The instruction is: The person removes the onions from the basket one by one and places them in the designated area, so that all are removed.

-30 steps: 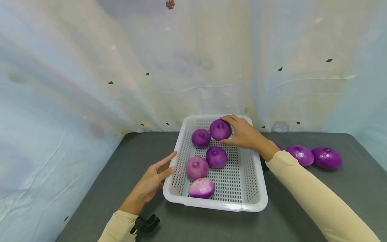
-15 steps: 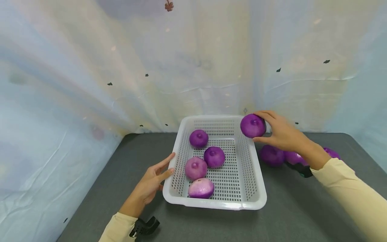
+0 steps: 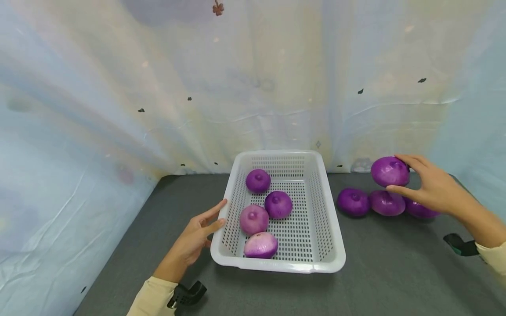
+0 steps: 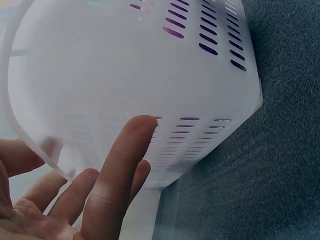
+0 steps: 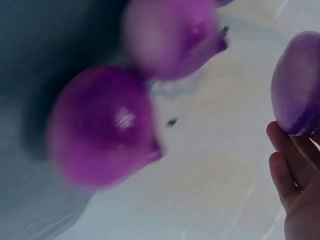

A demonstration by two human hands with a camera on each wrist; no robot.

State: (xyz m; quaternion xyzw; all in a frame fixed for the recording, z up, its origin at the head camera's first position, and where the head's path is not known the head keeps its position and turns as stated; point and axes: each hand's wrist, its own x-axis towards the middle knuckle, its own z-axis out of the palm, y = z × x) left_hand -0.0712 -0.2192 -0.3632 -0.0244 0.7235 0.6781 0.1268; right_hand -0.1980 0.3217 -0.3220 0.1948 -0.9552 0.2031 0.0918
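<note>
My right hand [image 3: 439,186] holds a red onion [image 3: 388,171] between thumb and fingers, raised behind and above several onions on the table. In the right wrist view, this onion [image 5: 299,82] shows at the right edge, above the fingers [image 5: 285,175]. My left hand [image 3: 194,237] grips the left rim of a white perforated plastic basket [image 3: 337,256], thumb and index finger over the edge. The left wrist view shows the outside wall of the basket [image 4: 100,65] with fingers [image 4: 107,190] along it. Inside sit several red onions, among them a paler one [image 3: 261,245].
To the right of the basket, red onions [image 3: 353,202] lie in a row on the dark grey table [image 3: 284,294], the rightmost partly hidden by my right hand. A pale patterned curtain [image 3: 253,87] hangs behind the table.
My right hand has lifted a red onion out of the basket and carried it right, over the onions on the table. My left hand has stayed at the basket's rim.
</note>
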